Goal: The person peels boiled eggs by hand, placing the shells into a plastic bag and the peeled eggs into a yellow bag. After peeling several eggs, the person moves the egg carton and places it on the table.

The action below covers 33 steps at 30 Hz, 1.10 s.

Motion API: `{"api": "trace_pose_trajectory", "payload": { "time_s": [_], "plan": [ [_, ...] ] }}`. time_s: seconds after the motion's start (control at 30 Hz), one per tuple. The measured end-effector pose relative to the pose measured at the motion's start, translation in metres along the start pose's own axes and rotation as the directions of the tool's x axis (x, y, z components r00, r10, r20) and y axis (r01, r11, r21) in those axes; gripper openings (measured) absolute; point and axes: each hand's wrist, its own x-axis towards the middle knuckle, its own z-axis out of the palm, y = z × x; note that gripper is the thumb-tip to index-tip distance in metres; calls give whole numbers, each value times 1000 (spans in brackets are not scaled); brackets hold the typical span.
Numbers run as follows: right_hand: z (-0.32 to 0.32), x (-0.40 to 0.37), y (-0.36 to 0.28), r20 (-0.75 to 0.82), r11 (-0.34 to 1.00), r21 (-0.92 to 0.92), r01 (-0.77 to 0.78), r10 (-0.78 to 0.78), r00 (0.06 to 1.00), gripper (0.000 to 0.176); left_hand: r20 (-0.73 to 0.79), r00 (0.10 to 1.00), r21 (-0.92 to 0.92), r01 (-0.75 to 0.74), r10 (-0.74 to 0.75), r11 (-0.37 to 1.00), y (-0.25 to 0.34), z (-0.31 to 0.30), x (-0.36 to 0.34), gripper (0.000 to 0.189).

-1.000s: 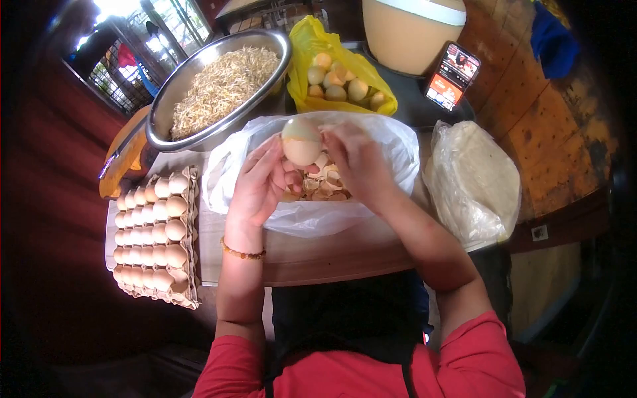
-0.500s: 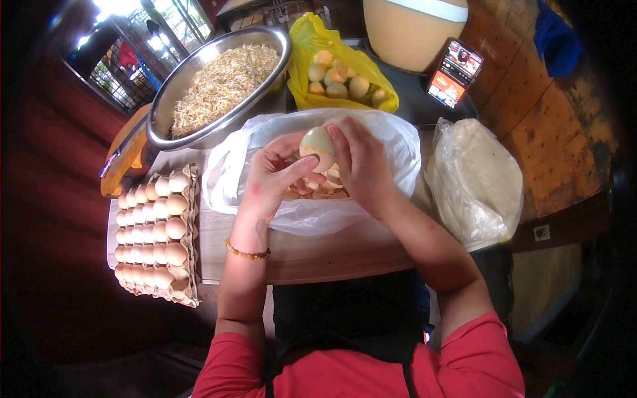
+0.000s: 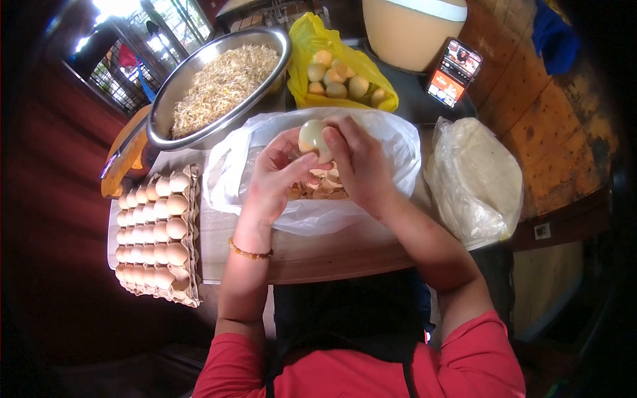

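A partly peeled egg [image 3: 312, 136], shiny and pale greenish with an orange patch on its left side, is held up between both hands. My left hand [image 3: 279, 167] wraps its fingers behind the egg with the thumb in front and below. The fingers of my right hand [image 3: 358, 156] press against the egg's right side. Under the hands lies an open white plastic bag [image 3: 391, 142], with broken eggshells [image 3: 322, 189] in it. How much shell still covers the back of the egg is hidden.
On the left stands a carton of eggs [image 3: 156, 229]. Behind are a steel bowl of bean sprouts [image 3: 225, 86] and a yellow bag [image 3: 308, 40] holding peeled eggs. To the right are a plastic-wrapped pale block [image 3: 478, 179], a propped phone [image 3: 454, 73] and a large tan container [image 3: 411, 33].
The egg has turned in the fingers and shifted slightly left. The brownish shell seen on its lower half has gone from view, and more smooth, shiny surface shows.
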Motion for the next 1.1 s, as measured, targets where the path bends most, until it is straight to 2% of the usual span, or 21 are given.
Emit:
{"api": "trace_pose_trajectory", "payload": {
  "time_s": [0.07,0.17,0.23,0.47,0.53,0.6,0.67,0.73,0.77,0.83,0.97,1.07,1.1],
  "plan": [
    [2,-1,3,-4,998,-43,53,-53,999,20,23,996,135,-90,87,987,-6,-1,2,40],
    [5,-2,5,-40,986,-114,122,-128,991,18,8,998,111,-66,65,992,-4,0,2,40],
    [4,-3,3,-22,992,-122,27,-30,999,16,6,998,89,-57,56,994,-4,-2,1,39],
    [2,1,10,-67,990,-124,68,-77,995,15,23,1000,38,-14,14,999,2,0,2,41],
    [0,1,9,-89,995,-96,2,-10,996,17,26,1000,9,-5,5,1000,3,1,2,42],
    [-2,2,4,-63,998,-61,-2,-2,998,17,30,1000,-22,6,-6,1000,1,2,2,43],
    [0,2,4,-34,1000,-24,-7,6,999,17,16,997,80,-77,76,994,-2,1,2,42],
    [4,2,7,-10,990,-53,127,-128,992,17,13,996,119,-84,83,989,-5,-2,3,42],
    [4,2,8,-9,990,-52,127,-128,992,17,10,996,157,-91,90,983,-6,-2,3,43],
    [3,2,8,8,997,57,54,-54,998,15,3,996,159,-84,84,984,-4,-2,2,42],
    [2,2,6,3,999,13,53,-53,999,14,-28,995,176,-85,91,981,-2,1,2,43],
    [-1,3,7,-25,999,35,-20,21,999,13,-6,996,146,-90,92,985,0,1,2,45],
    [-3,4,8,-25,995,50,-90,91,996,13,-5,996,147,-90,92,985,0,2,2,45]
  ]
}}
